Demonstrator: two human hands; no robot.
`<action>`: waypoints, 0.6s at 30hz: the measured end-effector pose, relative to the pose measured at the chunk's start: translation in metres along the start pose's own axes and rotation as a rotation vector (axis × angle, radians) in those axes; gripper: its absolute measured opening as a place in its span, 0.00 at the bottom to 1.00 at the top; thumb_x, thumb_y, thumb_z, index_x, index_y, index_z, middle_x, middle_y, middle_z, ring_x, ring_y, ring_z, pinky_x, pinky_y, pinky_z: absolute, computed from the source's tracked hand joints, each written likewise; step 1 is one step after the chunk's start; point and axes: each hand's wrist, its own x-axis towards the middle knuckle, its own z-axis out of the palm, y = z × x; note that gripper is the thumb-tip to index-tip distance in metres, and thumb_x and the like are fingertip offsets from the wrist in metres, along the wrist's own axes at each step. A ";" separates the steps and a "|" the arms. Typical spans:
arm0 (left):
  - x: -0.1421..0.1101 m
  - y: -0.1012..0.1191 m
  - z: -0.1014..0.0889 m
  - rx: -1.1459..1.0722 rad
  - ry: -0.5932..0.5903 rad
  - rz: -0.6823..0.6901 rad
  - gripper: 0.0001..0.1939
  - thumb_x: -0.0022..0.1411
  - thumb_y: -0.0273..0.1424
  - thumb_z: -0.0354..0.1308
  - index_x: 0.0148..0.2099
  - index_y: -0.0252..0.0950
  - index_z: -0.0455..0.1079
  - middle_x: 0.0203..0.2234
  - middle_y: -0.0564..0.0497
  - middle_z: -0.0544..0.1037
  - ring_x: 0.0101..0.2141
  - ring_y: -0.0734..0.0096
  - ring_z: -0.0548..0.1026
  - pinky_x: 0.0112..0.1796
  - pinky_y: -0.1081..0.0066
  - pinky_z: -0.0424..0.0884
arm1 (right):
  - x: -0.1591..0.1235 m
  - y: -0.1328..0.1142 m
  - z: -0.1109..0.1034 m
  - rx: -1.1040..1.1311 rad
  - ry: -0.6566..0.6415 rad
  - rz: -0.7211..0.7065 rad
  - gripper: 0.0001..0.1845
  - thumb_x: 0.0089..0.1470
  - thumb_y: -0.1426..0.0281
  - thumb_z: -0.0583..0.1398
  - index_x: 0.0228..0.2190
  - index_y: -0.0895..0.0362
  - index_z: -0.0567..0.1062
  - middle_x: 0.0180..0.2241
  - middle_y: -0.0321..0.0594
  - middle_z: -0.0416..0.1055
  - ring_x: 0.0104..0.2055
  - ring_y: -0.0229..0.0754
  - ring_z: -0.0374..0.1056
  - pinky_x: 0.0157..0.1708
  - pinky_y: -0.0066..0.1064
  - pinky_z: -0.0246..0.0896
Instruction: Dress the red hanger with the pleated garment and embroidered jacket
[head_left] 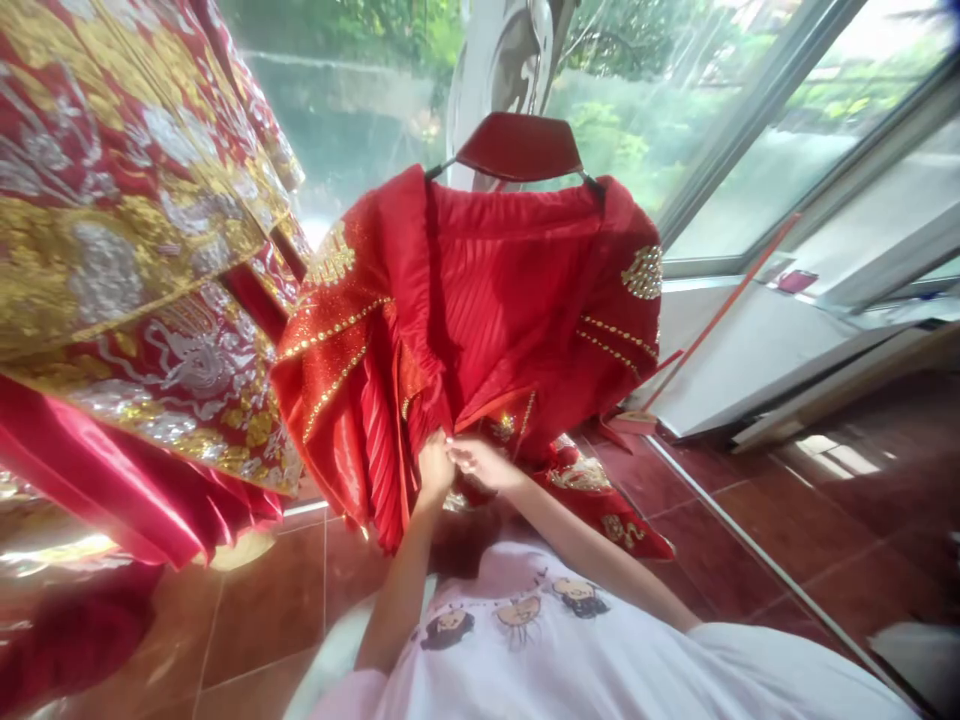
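The left hand's [435, 465] fingers are curled shut on the low front edge of the red costume [510, 270]. The right hand's [478, 462] fingers are bent in and touch the left hand; they are too small to tell if they pinch the cloth too. The red costume hangs at 12 o'clock from the hands, open at the front, with gold beads on its puffy sides. Its dark red hanger [519, 146] is at the top, in front of the big window [615, 110]. At 10 o'clock is a red, gold and silver costume [150, 230], with shiny pink cloth [142, 480] at 9. A thin orange stick [724, 310] leans at 2. Brown-red floor tiles [262, 610] show at 8. The white shirt [525, 650] is at 5.
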 end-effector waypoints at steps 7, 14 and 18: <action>-0.002 0.012 0.010 0.080 -0.030 -0.025 0.13 0.65 0.22 0.45 0.33 0.33 0.70 0.32 0.44 0.77 0.35 0.66 0.75 0.35 0.72 0.65 | -0.011 -0.009 0.002 0.201 0.152 -0.096 0.19 0.33 0.59 0.65 0.14 0.59 0.64 0.13 0.30 0.56 0.17 0.26 0.45 0.18 0.24 0.33; -0.007 0.015 -0.001 0.148 -0.012 -0.044 0.12 0.65 0.24 0.46 0.40 0.33 0.71 0.34 0.44 0.77 0.36 0.63 0.76 0.36 0.69 0.68 | -0.023 -0.034 0.000 0.298 0.115 -0.170 0.16 0.36 0.60 0.64 0.14 0.59 0.67 0.13 0.31 0.56 0.16 0.27 0.44 0.18 0.25 0.34; -0.011 0.032 -0.010 0.199 0.193 -0.065 0.18 0.62 0.27 0.50 0.54 0.28 0.63 0.51 0.33 0.68 0.52 0.52 0.67 0.48 0.59 0.66 | -0.022 -0.031 0.001 0.322 0.100 -0.160 0.16 0.36 0.59 0.63 0.16 0.59 0.69 0.12 0.30 0.55 0.14 0.27 0.43 0.17 0.25 0.33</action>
